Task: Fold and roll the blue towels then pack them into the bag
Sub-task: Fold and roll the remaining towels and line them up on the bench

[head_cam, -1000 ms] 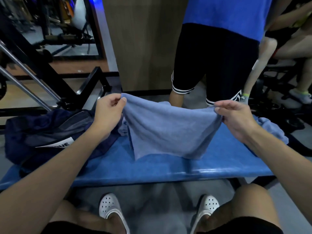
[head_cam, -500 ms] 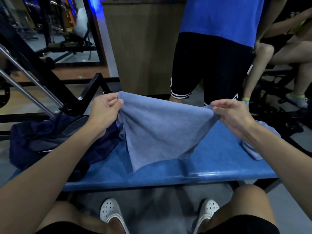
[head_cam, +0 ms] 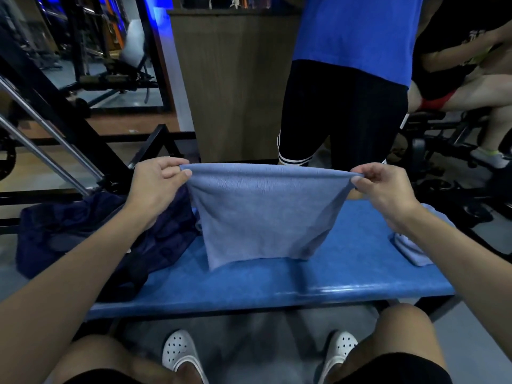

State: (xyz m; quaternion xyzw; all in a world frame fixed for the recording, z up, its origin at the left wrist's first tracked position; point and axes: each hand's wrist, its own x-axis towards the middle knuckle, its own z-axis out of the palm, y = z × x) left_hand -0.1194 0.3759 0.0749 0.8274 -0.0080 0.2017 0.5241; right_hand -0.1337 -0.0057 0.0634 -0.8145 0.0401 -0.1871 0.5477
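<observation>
Counter [head_cam: 277, 284] in blue carries a dark navy bag [head_cam: 69, 234] slumped at its left end. A blue towel [head_cam: 266, 212] hangs stretched above the counter's middle; a second towel [head_cam: 412, 250] lies bunched at the right edge. The left grip [head_cam: 155, 187] and right grip [head_cam: 385, 189] each pinch one top corner.

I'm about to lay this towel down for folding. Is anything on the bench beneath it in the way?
Nothing visible does. The towel, pinched by the left hand and right hand, hangs over the bench; the bag lies to its left, a second towel to its right.
</observation>
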